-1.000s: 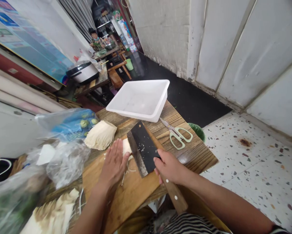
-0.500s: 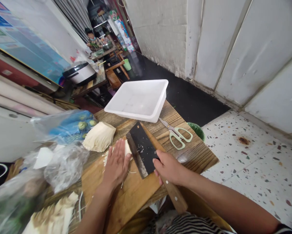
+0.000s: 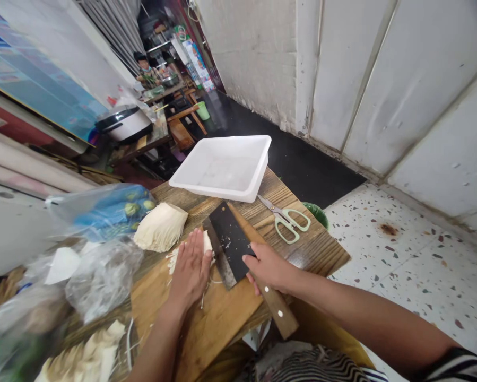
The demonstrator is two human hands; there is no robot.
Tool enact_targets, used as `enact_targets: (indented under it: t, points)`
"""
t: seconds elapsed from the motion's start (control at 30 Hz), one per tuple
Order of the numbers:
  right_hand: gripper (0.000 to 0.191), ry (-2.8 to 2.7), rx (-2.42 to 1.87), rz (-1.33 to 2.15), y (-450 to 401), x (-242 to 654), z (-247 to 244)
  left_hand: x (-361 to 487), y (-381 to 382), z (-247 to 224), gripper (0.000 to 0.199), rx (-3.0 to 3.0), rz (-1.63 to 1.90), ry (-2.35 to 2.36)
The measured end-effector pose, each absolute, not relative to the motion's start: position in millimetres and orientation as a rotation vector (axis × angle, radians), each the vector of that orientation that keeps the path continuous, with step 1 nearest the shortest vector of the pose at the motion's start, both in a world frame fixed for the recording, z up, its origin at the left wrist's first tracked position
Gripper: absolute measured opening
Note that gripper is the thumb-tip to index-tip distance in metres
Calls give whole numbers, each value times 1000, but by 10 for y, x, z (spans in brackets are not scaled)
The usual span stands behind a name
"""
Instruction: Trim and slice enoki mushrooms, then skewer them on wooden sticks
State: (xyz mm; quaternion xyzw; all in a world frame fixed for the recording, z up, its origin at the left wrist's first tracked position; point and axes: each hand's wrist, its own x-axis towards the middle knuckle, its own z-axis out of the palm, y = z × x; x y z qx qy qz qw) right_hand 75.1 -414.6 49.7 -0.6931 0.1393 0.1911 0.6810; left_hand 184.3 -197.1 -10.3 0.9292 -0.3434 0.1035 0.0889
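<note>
My right hand (image 3: 270,266) is wrapped round the wooden handle of a cleaver (image 3: 231,239), near where the handle meets the blade. Small white bits stick to the dark blade, which lies tilted over the cutting board (image 3: 222,318). On the board, my left hand (image 3: 190,265) rests flat with fingers stretched out over a pale, cream-coloured food piece (image 3: 207,242). Thin white strands lie around that piece, most of which my palm hides. Just beyond the left hand sits a larger cream clump (image 3: 162,227) with fine ridges; its kind is unclear.
A white plastic tub (image 3: 222,164) stands at the table's far end, with green-handled scissors (image 3: 286,218) to its right. Plastic bags (image 3: 103,276) and more pale pieces (image 3: 83,355) crowd the left side. A person (image 3: 148,74) sits far back, near a rice cooker (image 3: 123,123).
My left hand stays flat on the pale food, and the cleaver has barely shifted in my right hand. The whole view has moved slightly.
</note>
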Motion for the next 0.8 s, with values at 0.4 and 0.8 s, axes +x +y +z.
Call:
enact_targets:
  t: [0.4, 0.8]
  points:
    - [13, 375, -1521, 415, -3977, 885, 528, 1877, -1973, -158, 61, 2723, 327, -945]
    - [12, 419, -1484, 434, -3808, 961, 529, 1905, -1977, -160, 61, 2675, 256, -898]
